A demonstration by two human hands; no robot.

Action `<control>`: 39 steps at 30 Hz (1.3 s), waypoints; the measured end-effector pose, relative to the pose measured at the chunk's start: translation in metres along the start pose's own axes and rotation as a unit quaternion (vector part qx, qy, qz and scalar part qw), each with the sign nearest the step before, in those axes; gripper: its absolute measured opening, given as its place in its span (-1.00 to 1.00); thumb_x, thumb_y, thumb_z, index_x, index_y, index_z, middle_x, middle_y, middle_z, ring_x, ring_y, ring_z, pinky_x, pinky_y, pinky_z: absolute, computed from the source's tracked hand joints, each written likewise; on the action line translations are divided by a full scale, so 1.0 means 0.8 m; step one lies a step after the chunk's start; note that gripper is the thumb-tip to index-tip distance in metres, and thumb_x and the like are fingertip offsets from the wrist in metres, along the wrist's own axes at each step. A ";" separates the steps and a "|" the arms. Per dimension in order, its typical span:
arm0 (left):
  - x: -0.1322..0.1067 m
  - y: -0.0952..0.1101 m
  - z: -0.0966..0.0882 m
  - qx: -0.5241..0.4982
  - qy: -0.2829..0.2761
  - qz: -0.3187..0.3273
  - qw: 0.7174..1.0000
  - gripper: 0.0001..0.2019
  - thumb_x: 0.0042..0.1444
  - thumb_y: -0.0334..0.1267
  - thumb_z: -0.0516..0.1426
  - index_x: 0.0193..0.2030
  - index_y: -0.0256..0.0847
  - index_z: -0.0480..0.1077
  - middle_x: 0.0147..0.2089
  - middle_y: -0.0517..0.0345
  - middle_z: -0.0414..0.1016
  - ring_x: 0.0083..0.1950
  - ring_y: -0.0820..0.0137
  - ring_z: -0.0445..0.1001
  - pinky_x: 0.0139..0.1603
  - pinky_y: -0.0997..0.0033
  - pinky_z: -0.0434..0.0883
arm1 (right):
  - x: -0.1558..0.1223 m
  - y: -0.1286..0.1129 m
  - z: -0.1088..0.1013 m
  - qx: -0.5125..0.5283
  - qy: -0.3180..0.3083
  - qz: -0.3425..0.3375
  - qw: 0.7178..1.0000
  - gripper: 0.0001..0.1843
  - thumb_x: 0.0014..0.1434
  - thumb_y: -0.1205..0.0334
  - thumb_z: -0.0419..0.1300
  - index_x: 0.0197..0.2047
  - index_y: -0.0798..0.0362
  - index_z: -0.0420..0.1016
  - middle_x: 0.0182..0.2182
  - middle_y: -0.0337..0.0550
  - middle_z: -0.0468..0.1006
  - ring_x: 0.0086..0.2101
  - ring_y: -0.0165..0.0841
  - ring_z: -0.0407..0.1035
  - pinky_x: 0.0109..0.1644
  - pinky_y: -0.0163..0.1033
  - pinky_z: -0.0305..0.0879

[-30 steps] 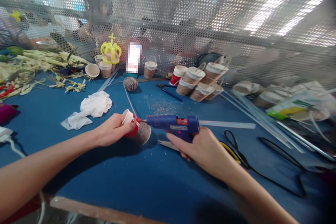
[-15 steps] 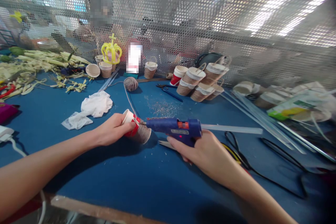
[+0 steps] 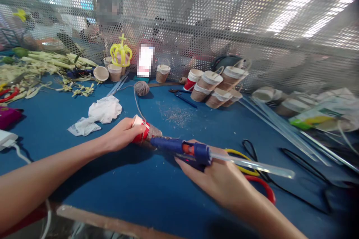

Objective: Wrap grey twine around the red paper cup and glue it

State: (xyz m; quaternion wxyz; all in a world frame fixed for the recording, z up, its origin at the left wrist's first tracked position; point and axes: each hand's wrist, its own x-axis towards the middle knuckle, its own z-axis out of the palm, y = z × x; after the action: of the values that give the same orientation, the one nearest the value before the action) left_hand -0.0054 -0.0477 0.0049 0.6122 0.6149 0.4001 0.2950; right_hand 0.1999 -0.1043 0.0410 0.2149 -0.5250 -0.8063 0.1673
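Observation:
My left hand [image 3: 120,134] is closed around a red paper cup [image 3: 141,133] lying on its side, its lower half wrapped in brown twine. My right hand [image 3: 215,177] grips a blue hot glue gun [image 3: 182,148] with a clear glue stick [image 3: 252,165] sticking out behind it. The gun's nozzle touches the cup at the edge of the twine wrap. A strand of twine runs from the cup back to a ball of twine [image 3: 141,88] further up the blue table [image 3: 140,190].
Crumpled white tissue [image 3: 103,109] lies left of the cup. Several twine-wrapped cups [image 3: 215,87] sit at the back, with a yellow crown [image 3: 121,53] and dry leaf strips [image 3: 42,67] at the left. Scissors [image 3: 252,175], black cable [image 3: 303,179] and clear glue sticks [image 3: 280,127] lie right. A perforated screen [image 3: 196,18] closes the back.
My right hand has swung the glue gun lower and nearer, tilting it so the nozzle now meets the cup from below right. My left hand has turned the cup slightly.

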 end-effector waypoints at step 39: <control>-0.008 -0.007 -0.001 0.172 0.040 0.041 0.984 -0.75 0.04 -0.20 -0.09 -0.51 -0.29 0.25 -0.57 0.26 0.16 -0.53 0.51 0.08 -0.52 0.51 0.09 | 0.089 0.064 -0.014 0.193 0.064 0.217 0.955 -0.83 -0.07 0.19 0.19 -0.51 0.13 0.35 -0.58 -0.24 0.43 -0.59 -0.49 0.27 -0.54 -0.38 0.17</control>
State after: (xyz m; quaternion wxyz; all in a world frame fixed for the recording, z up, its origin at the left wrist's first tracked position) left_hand -0.0102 -0.0533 0.0001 0.4686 0.7145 0.4433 0.2709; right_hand 0.2198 -0.0182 0.0379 0.3217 -0.6454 -0.6099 0.3287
